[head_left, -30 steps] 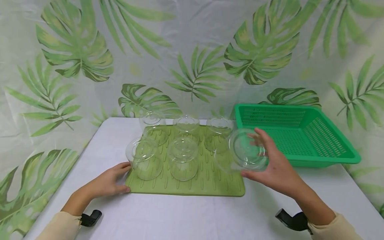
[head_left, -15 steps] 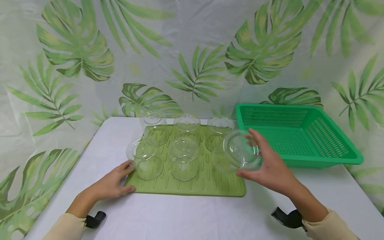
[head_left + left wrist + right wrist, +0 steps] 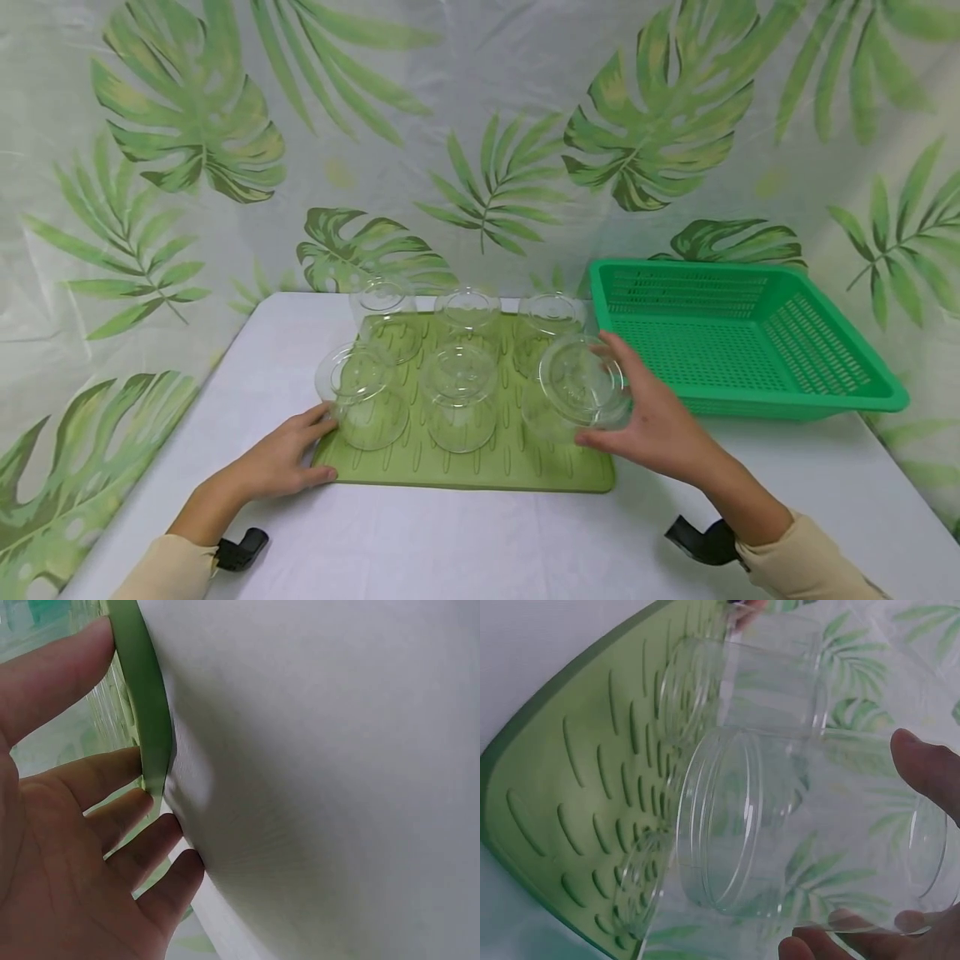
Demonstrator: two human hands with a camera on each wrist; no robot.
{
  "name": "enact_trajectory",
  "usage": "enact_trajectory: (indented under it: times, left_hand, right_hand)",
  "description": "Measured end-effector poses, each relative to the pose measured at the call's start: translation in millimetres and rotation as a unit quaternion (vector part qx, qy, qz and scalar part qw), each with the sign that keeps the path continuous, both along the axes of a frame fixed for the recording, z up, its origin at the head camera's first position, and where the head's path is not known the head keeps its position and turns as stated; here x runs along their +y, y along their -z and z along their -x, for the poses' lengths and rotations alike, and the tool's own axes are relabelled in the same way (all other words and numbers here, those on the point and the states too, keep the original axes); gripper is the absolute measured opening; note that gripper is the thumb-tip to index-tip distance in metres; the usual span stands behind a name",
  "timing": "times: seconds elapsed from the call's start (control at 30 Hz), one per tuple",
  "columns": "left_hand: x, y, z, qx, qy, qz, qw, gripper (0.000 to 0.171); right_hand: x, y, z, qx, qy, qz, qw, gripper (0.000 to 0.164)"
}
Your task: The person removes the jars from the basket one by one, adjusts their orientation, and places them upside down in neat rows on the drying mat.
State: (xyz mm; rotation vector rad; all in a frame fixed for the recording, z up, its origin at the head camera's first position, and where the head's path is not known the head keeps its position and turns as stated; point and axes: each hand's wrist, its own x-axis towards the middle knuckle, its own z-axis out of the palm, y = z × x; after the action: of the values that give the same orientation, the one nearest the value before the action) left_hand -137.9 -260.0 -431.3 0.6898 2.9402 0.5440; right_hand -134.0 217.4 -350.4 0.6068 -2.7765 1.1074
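Note:
My right hand (image 3: 660,425) holds a clear jar (image 3: 581,383) by its sides, thumb opposite the fingers. Its ridged mouth faces the green drying mat (image 3: 600,765) in the right wrist view; whether it touches the mat I cannot tell. Two clear jars (image 3: 459,408) stand upside down at the mat's front left and middle. Three more jars (image 3: 551,325) form a row behind them. My left hand (image 3: 273,458) rests at the mat's left edge with fingers spread. In the left wrist view, its thumb and index fingertips touch the mat's rim (image 3: 146,697).
A green perforated basket (image 3: 810,408) stands at the back right, close beside the mat. White cloth (image 3: 465,542) covers the table. Behind it hangs a leaf-patterned curtain (image 3: 517,67).
My right hand has moved left and slightly down with the jar, bringing it over the mat's front right. The left hand has shifted slightly right against the mat's edge.

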Motion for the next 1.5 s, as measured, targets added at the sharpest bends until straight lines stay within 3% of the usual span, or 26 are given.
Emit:
enact_trajectory:
  times: [0.23,0.5,0.87,1.5]
  left_hand:
    - [1.5,-0.6,-2.5,0.001,-0.002,-0.01,0.9999,0.07]
    - [2.4,0.0,-3.5,-0.009,-0.007,-0.006,0.9999,0.071]
    - [2.8,-0.3,-4.3,-0.003,-0.001,-0.01,0.9999,0.072]
    - [5.1,0.7,-4.8,-0.014,-0.009,-0.011,0.9998,0.072]
  right_hand:
    - [-0.4,11.2,3.4,-0.031,-0.003,-0.005,1.0,0.12]
    - [-2.3,20.7,5.7,-0.024,-0.011,-0.004,1.0,0.118]
    - [-7.2,35.9,12.1,-0.048,-0.003,-0.01,0.999,0.117]
    - [-9.9,45.6,16.6,-0.058,0.001,-0.012,0.998,0.113]
